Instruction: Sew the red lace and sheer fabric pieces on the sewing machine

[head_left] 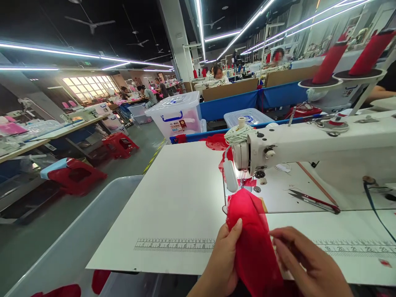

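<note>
A red fabric piece [252, 239] hangs from the sewing machine's needle area over the table's front edge, its far end close to the presser foot [243, 182]. My left hand [224, 255] grips its left side, thumb on top and fingers partly hidden beneath. At its right edge is my right hand [305, 255], thumb and forefinger pinched at the cloth and the other fingers curled. The white sewing machine [309, 142] stands beyond my hands, with a lamp [230, 175] beside its needle. More red fabric [218, 142] lies behind the needle area.
Thread snips [315, 201] lie on the machine bed at the right. A printed ruler [173, 245] runs along the white table [173, 185]. Red thread cones [329, 62] stand above the machine. A plastic bin [102, 214] sits at the left; a lidded box [177, 113] stands behind.
</note>
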The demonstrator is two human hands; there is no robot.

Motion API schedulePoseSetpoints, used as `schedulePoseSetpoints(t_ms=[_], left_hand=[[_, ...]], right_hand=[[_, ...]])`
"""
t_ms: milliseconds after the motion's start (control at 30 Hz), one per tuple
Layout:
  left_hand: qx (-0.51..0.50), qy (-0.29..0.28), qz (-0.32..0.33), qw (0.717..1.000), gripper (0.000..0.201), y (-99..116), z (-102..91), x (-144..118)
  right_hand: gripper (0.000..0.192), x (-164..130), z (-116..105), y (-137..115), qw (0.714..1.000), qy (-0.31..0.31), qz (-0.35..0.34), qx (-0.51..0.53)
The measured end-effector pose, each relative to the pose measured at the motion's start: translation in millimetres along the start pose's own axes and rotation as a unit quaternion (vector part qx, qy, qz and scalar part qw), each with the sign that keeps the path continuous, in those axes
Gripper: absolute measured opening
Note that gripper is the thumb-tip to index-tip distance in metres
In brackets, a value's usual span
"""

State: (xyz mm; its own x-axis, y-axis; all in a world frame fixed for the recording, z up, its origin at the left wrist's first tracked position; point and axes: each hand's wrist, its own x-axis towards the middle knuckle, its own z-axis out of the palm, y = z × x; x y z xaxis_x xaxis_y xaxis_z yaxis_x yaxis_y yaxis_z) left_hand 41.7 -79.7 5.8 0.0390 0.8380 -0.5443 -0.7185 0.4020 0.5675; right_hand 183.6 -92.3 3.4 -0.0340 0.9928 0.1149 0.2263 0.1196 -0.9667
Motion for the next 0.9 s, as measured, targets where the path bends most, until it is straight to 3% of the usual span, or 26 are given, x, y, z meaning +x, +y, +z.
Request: schedulePoseSetpoints(t_ms=[33,100,267,300,367,433,467,533,633,767,900], left_hand=[[-0.025,-0.008,-0.011,1.000,0.025,1.7,1.7,-0.4],[-0.059,-0.038,-0.026,0.997,0.017,4.7,5.1,-2.0],[-0.073,-0.071,-0.038,0.994,0.016,8.8,7.6,-5.4],[-0.074,-0.069,-0.043,0.994,0.016,9.8,6.8,-5.3],[-0.076,-0.055,-0.057,0.994,0.018,12.5,5.4,-5.0],[-0.073,-0.045,-0.076,0.993,0.021,15.6,4.9,-5.0],[-0.067,-0.048,-0.079,0.993,0.022,17.0,5.2,-5.4],[-0.048,-0.066,-0.050,0.995,0.025,18.2,6.2,-6.8],[0.004,-0.088,0.030,0.996,0.030,15.2,6.3,-8.8],[0.077,-0.095,0.085,0.989,0.035,7.9,3.3,-8.9],[0.130,-0.095,0.107,0.981,0.036,5.9,3.1,-7.2]], right_hand=[[0.028,6.0,-4.5,-0.1,0.998,0.031,0.055,0.023],[0.037,16.1,-9.9,2.2,0.986,0.030,0.136,0.086],[0.050,20.5,-4.3,6.3,0.955,0.013,0.214,0.206],[0.048,18.5,-1.7,4.6,0.935,-0.005,0.251,0.251],[0.043,13.3,4.2,-0.7,0.868,-0.079,0.334,0.359],[0.041,8.5,9.8,-6.9,0.796,-0.150,0.386,0.441],[0.040,7.2,11.8,-9.7,0.775,-0.164,0.399,0.462],[0.035,7.4,12.3,-14.0,0.769,-0.153,0.401,0.475],[0.026,12.6,2.9,-17.1,0.792,-0.135,0.363,0.471],[0.031,13.4,-15.7,-15.0,0.807,-0.130,0.343,0.462],[0.038,5.1,-18.5,-3.7,0.769,-0.185,0.418,0.447]])
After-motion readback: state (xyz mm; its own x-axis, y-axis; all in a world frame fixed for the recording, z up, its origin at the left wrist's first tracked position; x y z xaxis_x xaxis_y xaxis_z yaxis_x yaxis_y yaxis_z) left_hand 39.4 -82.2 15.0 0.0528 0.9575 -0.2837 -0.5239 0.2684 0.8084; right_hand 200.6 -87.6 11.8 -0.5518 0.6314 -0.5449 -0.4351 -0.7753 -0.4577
